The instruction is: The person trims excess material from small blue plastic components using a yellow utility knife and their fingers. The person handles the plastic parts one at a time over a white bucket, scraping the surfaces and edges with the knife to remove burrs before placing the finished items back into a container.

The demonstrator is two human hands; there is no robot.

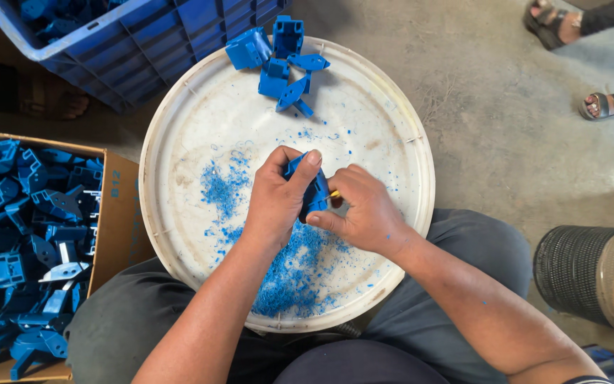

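Note:
My left hand (276,199) grips a blue moulded plastic part (313,193) above a round white lid (186,121) that rests on my lap. My right hand (364,210) is closed around a small tool with a yellow bit (335,194) that touches the part's edge. Blue plastic shavings (289,270) lie scattered on the lid under and left of my hands. A small pile of blue parts (282,64) sits at the lid's far edge.
A cardboard box (119,220) full of blue parts stands at my left. A blue plastic crate (143,43) is at the back left. Another person's sandalled feet (591,64) are at the top right. A black ribbed cylinder (577,270) lies at the right.

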